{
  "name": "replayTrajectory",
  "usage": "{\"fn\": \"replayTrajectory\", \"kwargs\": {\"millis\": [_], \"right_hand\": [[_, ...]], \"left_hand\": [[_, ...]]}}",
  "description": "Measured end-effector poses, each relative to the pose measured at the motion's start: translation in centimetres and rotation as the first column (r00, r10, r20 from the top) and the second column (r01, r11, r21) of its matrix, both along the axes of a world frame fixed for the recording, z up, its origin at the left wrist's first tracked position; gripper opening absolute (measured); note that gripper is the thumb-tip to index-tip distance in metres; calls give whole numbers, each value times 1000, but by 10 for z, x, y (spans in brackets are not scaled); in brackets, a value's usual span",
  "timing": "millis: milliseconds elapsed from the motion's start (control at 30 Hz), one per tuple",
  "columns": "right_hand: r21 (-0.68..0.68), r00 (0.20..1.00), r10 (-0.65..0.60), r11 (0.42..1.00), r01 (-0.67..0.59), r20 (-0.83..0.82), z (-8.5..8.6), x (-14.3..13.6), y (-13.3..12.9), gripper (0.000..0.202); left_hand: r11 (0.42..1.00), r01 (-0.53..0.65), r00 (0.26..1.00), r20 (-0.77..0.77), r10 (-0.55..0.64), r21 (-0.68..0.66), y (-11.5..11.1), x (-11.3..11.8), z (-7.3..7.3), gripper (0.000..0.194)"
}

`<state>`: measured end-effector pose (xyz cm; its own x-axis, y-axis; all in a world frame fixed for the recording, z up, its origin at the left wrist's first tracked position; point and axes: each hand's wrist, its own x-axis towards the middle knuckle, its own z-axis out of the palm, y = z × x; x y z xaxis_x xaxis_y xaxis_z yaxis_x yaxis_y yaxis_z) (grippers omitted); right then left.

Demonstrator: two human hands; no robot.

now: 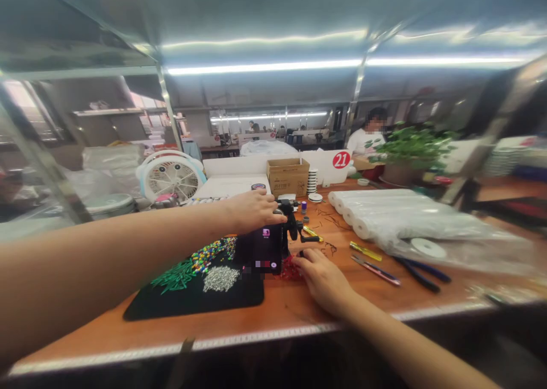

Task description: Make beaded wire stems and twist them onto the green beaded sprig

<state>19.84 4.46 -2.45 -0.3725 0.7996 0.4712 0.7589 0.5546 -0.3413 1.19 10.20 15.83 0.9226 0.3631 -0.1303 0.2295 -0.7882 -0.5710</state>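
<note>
My left hand (258, 211) reaches over a dark screen (258, 244) to the top of a black hand-crank device (293, 225). Its fingers are bent together, and whatever is between them is hidden. Low on the wooden table, my right hand (323, 278) has its curled fingertips at a heap of small red pieces (289, 268). A small dark spot shows by those fingers; what they pinch is too small to make out. Left of the screen, a black mat (192, 304) bears green sticks (175, 276), silvery bits (221, 279) and multicoloured beads (209, 253).
Pliers (421, 272), a cutter-like tool (376, 269) and a yellow-handled tool (365, 251) lie to the right. Behind are wrapped white rolls (384, 212), a cardboard box (288, 177), stacked white spools (312, 182) and a fan (173, 177). Another person (367, 135) sits beyond a plant (412, 147).
</note>
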Motion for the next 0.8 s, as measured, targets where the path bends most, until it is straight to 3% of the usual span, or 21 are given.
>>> {"fn": "replayTrajectory", "kwargs": {"millis": [200, 400, 600, 800], "right_hand": [[-25, 992, 43, 999, -40, 116, 4, -14, 8, 34], [-58, 996, 50, 997, -45, 80, 3, -20, 13, 30], [-78, 994, 95, 993, -91, 46, -1, -7, 9, 31], [-75, 1000, -24, 997, 23, -8, 7, -7, 5, 28]], "left_hand": [[1000, 4, 998, -59, -5, -5, -14, 1, 8, 37], [998, 43, 994, -100, -38, 51, -18, -7, 10, 38], [994, 59, 996, -76, -53, 89, -20, -19, 18, 36], [998, -2, 1000, -15, 3, 55, -20, -23, 22, 38]]}}
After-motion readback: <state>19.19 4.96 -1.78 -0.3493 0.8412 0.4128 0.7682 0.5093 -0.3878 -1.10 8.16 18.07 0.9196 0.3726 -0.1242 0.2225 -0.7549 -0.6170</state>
